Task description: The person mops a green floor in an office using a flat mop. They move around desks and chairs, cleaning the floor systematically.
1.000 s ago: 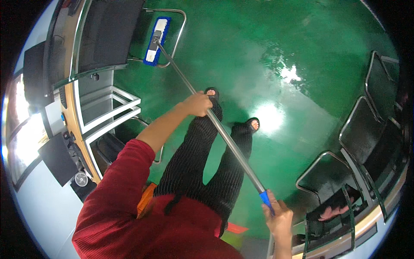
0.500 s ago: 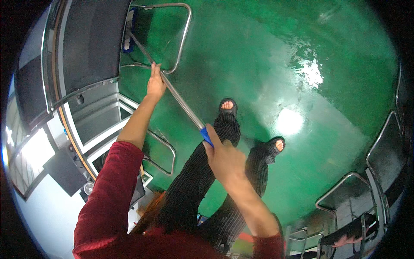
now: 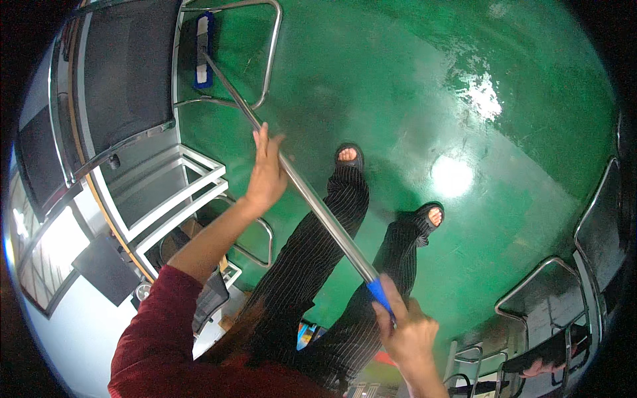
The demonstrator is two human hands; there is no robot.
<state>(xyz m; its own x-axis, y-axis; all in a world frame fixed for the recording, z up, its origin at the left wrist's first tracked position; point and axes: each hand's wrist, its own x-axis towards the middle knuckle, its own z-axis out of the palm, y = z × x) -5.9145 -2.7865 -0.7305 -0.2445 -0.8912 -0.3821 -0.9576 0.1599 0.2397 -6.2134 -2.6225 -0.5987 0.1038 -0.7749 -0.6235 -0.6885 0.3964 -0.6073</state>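
A flat mop with a long metal pole (image 3: 325,215) runs slantwise from the upper left down toward me. Its blue-edged head with a white middle strip (image 3: 203,33) lies on the green floor, inside the metal leg frame of a chair. My right hand (image 3: 410,331) is closed round the blue grip (image 3: 379,292) at the pole's near end. Farther up the pole, my left hand (image 3: 267,176) is loosely wrapped round the metal, its fingers partly straight and slightly blurred.
The dark chair (image 3: 129,66) has a curved metal leg (image 3: 271,66) close to the pole. Below it stands a white-framed table or rack (image 3: 179,205). More metal-framed chairs (image 3: 544,292) line the right side. My sandalled feet (image 3: 348,156) are on the shiny green floor (image 3: 398,86).
The pole has come back toward me, and my right hand has moved down and right. My left hand has also shifted down and right. More of the mop head now shows beside the chair seat.
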